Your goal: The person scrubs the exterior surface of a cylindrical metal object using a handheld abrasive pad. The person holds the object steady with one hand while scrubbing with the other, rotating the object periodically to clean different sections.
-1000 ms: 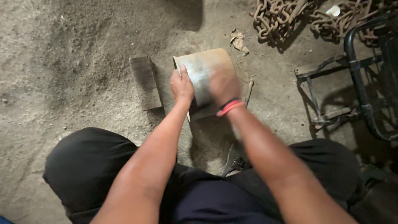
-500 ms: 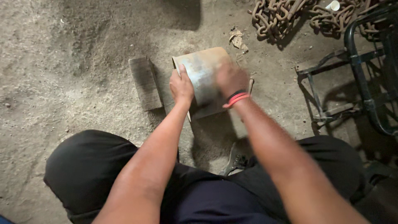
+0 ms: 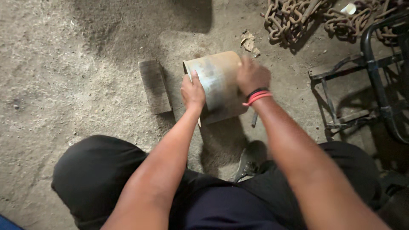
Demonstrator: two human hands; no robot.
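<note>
Sandy, dusty floor (image 3: 64,76) fills most of view. Seated, dark trousers (image 3: 102,179) w/ knees spread at bottom edge, grey shoe (image 3: 246,164) between them.

Centre, just ahead of knees: curved sheet-metal cylinder (image 3: 217,79), rolled into open tube, lying on its side. Surface dull grey-silver w/ tan rust patches and a darker smudge mid-body; thin bright rim at left open end. Long axis runs left-right, tilted slightly, right end farther from camera; open mouth faces left, toward wooden block. Resting on a flat board (image 3: 223,113) on floor, edge of board showing below and right of it.

Left hand (image 3: 192,91) clamped on near left rim, fingers curled over the edge, thumb up along the mouth. Right hand (image 3: 252,76) pressed on right end of tube, closed over it; black and red-orange wristbands (image 3: 257,96) at wrist. Hands apart, one at each end.

Left of tube, just beside it: worn rectangular wooden block (image 3: 154,86), long side running near-far. Right: dark metal frame (image 3: 375,81) of bent tube and flat bars. Top right: heap of rusty chain (image 3: 294,17), w/ a small white cup-like piece (image 3: 348,8) on it. Crumpled tan scrap (image 3: 249,42) on floor between chain and tube. Thin dark rod (image 3: 254,119) poking out below board, by right wrist.
</note>
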